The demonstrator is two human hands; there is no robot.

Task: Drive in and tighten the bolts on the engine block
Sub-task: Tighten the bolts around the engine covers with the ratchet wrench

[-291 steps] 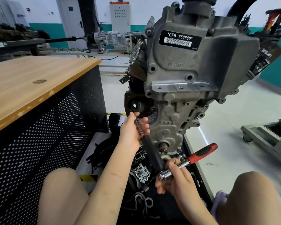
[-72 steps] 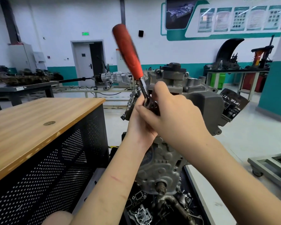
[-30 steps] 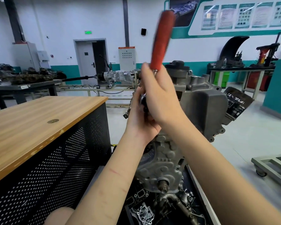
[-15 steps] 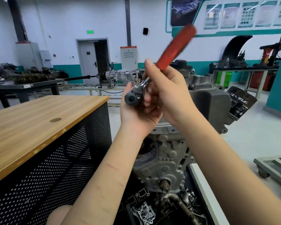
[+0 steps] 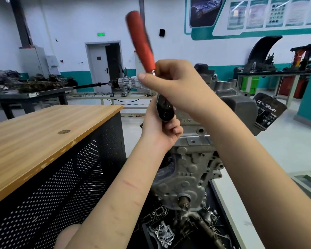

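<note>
The grey engine block (image 5: 188, 169) stands upright in front of me, its upper part hidden behind my hands. A ratchet wrench with a red handle (image 5: 142, 44) points up and slightly left, blurred by motion. Its dark metal head (image 5: 165, 112) sits at the block's upper left. My right hand (image 5: 180, 87) is closed around the shaft just below the red grip. Below it, my left hand (image 5: 160, 132) is closed around the ratchet head and the extension, which is hidden in the palm. No bolt is visible under the tool.
A wooden-topped cabinet (image 5: 43, 137) with perforated black sides stands close on the left. Loose engine parts (image 5: 162, 232) lie in a black tray under the block. A black oil filter (image 5: 267, 114) juts out on the right. Benches line the far wall.
The red handle has swung from leaning right to leaning up and left. The ratchet head has dropped lower against the block, with both hands still on the tool.
</note>
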